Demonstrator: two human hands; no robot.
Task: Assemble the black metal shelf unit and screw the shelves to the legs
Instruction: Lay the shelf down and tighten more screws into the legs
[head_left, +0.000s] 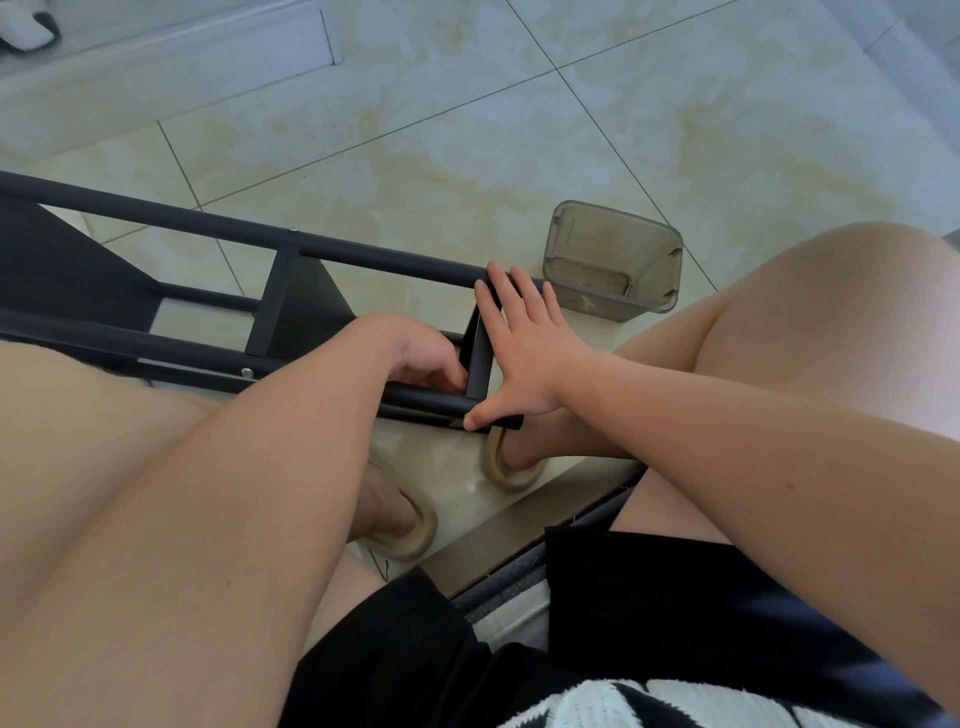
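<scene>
The pale tiled floor (467, 130), veined with yellow, fills the view. On it the black metal shelf unit (291, 306) lies on its side, running from 9 o'clock in to the centre. It is matt black throughout. Two round tube legs show, the far leg (208, 226) and the near leg (415, 401). Flat sheet shelves stand on edge between them: a middle shelf (296, 306) and an end shelf (480, 364) close to the leg tips. Bare thighs frame the lower corners (the person is seated above the work).

A smoky, see-through plastic container (597, 301) stands on the floor at about 1 o'clock from the end shelf, just beyond the far leg's tip.

The right hand (524, 358) lies flat with fingers spread on the end shelf, the fingertips reaching the far leg and the thumb tip pressing the near leg. The left hand (431, 364) is curled at the inner corner where the end shelf meets the near leg. Whether its fingers pinch anything cannot be told.

Beige slippers (511, 475) sit at 6 o'clock. A silver screw head (247, 372) shows on the near leg, and another screw (292, 229) on the far one.
</scene>
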